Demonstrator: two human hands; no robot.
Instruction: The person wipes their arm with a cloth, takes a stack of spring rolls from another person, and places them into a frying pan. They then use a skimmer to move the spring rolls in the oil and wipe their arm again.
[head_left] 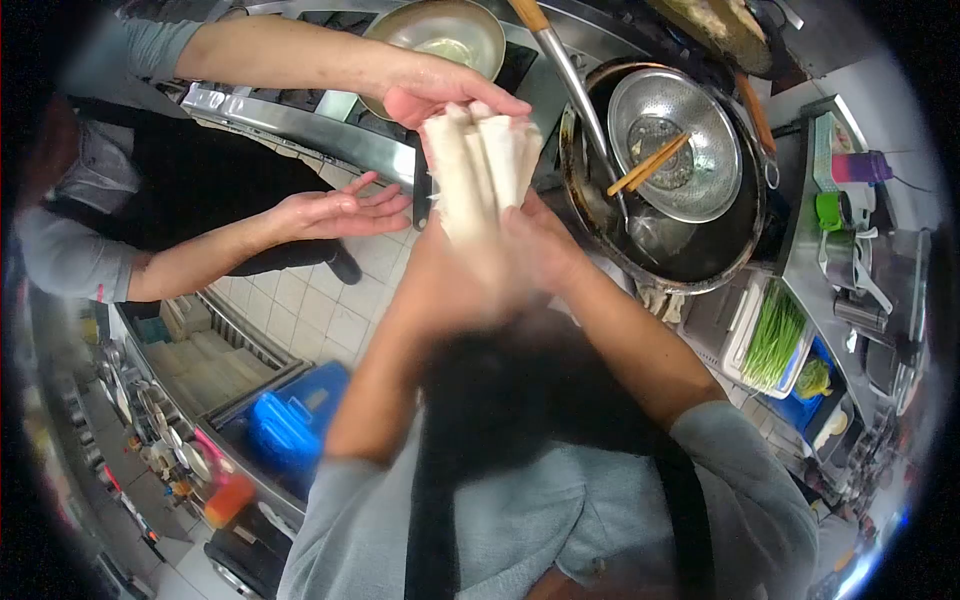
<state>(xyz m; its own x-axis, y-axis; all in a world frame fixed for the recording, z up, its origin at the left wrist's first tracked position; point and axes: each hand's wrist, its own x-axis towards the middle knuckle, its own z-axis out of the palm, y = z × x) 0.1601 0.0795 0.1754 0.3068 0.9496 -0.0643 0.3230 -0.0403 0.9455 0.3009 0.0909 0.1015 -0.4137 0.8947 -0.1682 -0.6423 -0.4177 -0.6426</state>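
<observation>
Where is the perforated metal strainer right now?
In the head view, the strainer sits upper right, over the dark wok, with chopsticks on it; the pale rolls are to its left.

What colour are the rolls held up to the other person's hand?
Creamy white; the rolls show best in the head view.

At the top, the steel stove [372, 148] carries a pan [455, 22]. To the pan's right sits a wok [725, 250]; a strainer [722, 148] rests inside it, chopsticks [650, 163] lie across the strainer, and a ladle [572, 85] leans into the wok. On the shelf [796, 215] at the right stand a purple jar [860, 167] and a green tub [829, 211]. Lower down, a white tray [742, 341] holds long greens [776, 340]. A dark shoe [345, 264] rests on the tiled floor [290, 297].
</observation>
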